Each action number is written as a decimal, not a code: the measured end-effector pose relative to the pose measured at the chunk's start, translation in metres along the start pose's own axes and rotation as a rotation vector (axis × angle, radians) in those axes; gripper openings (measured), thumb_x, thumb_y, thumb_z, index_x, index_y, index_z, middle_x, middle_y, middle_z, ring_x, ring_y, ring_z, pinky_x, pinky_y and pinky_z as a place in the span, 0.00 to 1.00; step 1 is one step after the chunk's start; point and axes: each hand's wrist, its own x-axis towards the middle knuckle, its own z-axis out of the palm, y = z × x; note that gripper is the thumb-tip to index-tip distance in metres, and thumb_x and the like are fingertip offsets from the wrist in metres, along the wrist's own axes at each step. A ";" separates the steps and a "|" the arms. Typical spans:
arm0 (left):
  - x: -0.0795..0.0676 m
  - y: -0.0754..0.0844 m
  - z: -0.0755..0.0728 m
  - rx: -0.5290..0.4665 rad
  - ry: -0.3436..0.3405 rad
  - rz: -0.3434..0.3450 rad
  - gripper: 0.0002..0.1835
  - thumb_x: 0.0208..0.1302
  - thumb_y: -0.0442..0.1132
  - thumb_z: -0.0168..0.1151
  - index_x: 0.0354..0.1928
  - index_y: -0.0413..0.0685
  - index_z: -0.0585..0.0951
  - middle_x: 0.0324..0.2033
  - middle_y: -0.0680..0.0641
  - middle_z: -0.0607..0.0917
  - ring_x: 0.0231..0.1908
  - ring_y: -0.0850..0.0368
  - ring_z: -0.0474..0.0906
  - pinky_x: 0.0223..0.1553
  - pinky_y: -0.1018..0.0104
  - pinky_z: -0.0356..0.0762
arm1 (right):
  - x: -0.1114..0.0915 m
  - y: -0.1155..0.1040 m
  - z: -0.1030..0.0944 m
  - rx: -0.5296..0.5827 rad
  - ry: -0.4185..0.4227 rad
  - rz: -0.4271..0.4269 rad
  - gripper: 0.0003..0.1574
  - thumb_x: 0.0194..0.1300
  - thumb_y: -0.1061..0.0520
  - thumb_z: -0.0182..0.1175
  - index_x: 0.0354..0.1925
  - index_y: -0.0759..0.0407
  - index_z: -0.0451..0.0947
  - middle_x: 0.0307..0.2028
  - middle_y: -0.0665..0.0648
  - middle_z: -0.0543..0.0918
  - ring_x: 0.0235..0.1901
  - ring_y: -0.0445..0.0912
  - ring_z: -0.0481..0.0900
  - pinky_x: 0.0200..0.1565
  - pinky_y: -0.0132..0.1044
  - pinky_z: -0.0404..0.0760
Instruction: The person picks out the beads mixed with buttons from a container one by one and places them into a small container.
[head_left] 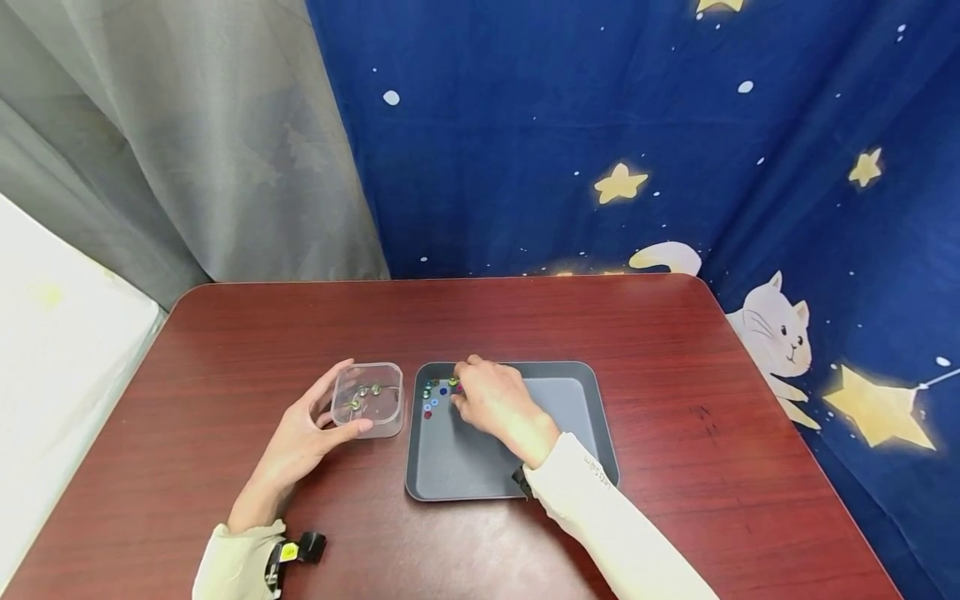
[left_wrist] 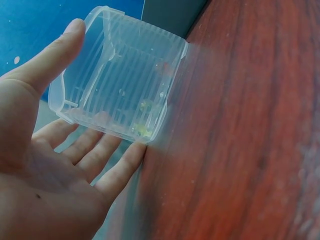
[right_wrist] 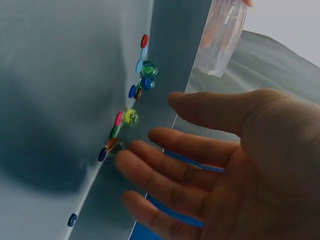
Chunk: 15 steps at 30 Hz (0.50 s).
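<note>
My left hand (head_left: pixel 296 437) grips a clear plastic box (head_left: pixel 386 427), thumb on one side and fingertips along the other. Inside the box lie a few glass marbles (left_wrist: pixel 143 130). Over the far left part of a grey tray (head_left: pixel 468 467) is my right hand (head_left: pixel 495 400), its fingers spread and loosely bent with nothing held between them. Right by those fingertips, along the tray's wall, are a yellow-green marble (right_wrist: pixel 131 117), a pink disc (right_wrist: pixel 118 118) and an orange-tinged marble (right_wrist: pixel 114 145). Further along come a teal marble (right_wrist: pixel 149 70), a blue marble (right_wrist: pixel 147 83) and a red disc (right_wrist: pixel 144 41).
The tray's raised rim (head_left: pixel 606 433) stands just right of the box on a reddish-brown wooden table (head_left: pixel 300 325). A blue curtain (head_left: pixel 510 167) with stars and a grey curtain (head_left: pixel 225 150) hang behind the table's far edge.
</note>
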 end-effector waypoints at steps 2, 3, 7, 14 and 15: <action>0.000 0.000 0.000 -0.001 0.002 -0.002 0.48 0.66 0.46 0.74 0.82 0.68 0.58 0.77 0.47 0.67 0.63 0.48 0.81 0.55 0.82 0.76 | -0.001 0.001 0.001 -0.015 0.005 0.009 0.15 0.66 0.48 0.71 0.47 0.53 0.86 0.40 0.53 0.84 0.41 0.53 0.88 0.40 0.49 0.86; 0.000 0.001 0.000 -0.001 0.003 -0.001 0.48 0.66 0.46 0.75 0.82 0.69 0.58 0.77 0.47 0.67 0.63 0.49 0.81 0.54 0.82 0.76 | -0.001 0.001 0.001 -0.019 0.006 0.014 0.15 0.66 0.48 0.72 0.47 0.54 0.85 0.41 0.54 0.84 0.41 0.53 0.88 0.40 0.50 0.86; 0.000 0.001 0.000 -0.019 0.003 0.013 0.48 0.65 0.45 0.75 0.81 0.71 0.59 0.76 0.44 0.68 0.60 0.55 0.83 0.52 0.81 0.78 | -0.003 0.000 0.000 -0.023 -0.011 0.036 0.20 0.67 0.47 0.71 0.52 0.55 0.84 0.44 0.56 0.84 0.44 0.53 0.86 0.42 0.49 0.85; 0.001 0.000 -0.001 -0.043 -0.007 0.015 0.48 0.65 0.44 0.75 0.81 0.70 0.59 0.76 0.44 0.69 0.59 0.56 0.84 0.50 0.79 0.80 | -0.004 0.000 0.001 -0.009 -0.062 0.068 0.28 0.69 0.46 0.70 0.61 0.56 0.81 0.52 0.59 0.83 0.49 0.54 0.86 0.47 0.51 0.86; 0.001 0.000 -0.001 -0.041 -0.006 0.014 0.49 0.64 0.44 0.76 0.81 0.69 0.58 0.76 0.44 0.69 0.59 0.54 0.84 0.50 0.79 0.80 | -0.003 0.000 0.001 -0.011 -0.066 0.070 0.29 0.69 0.46 0.70 0.62 0.56 0.80 0.54 0.59 0.83 0.50 0.54 0.86 0.47 0.51 0.86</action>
